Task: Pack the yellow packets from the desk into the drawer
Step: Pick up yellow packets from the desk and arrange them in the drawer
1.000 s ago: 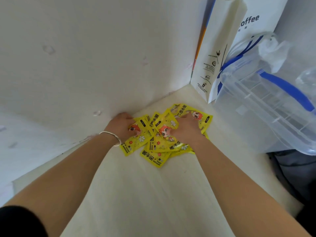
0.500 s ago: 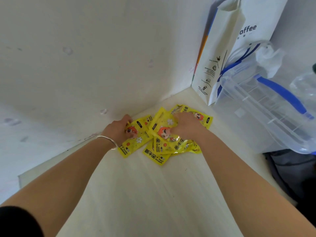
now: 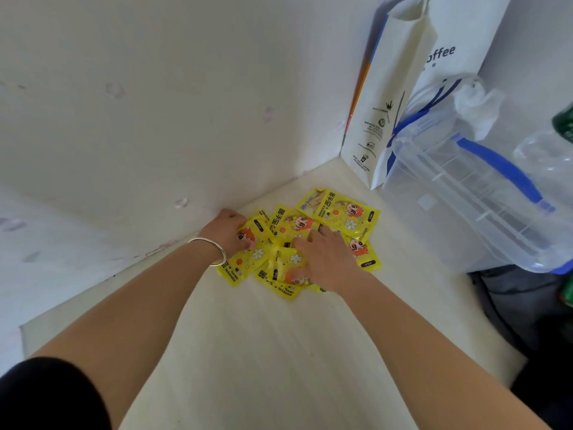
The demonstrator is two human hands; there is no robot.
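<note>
A thin silver bangle (image 3: 214, 249) circles the left wrist, a black sleeve (image 3: 46, 395) covers that upper arm.

The place looks like a lived-in room of a home or dormitory rather than a shop or lab. A pale wood-grain desk (image 3: 263, 352) is pushed into a corner where 2 plain white walls (image 3: 139, 103) meet, and the walls carry faint scuffs and pinkish marks. Personal clutter crowds the far right of the desk: a white paper coffee-shop bag (image 3: 400, 97) standing upright against the wall, a clear plastic storage box (image 3: 459, 212) with blue handles just beside it, and a crumpled clear plastic bag (image 3: 539, 162) on the box. A dark bag or cloth (image 3: 521, 305) lies below the desk edge.
</note>
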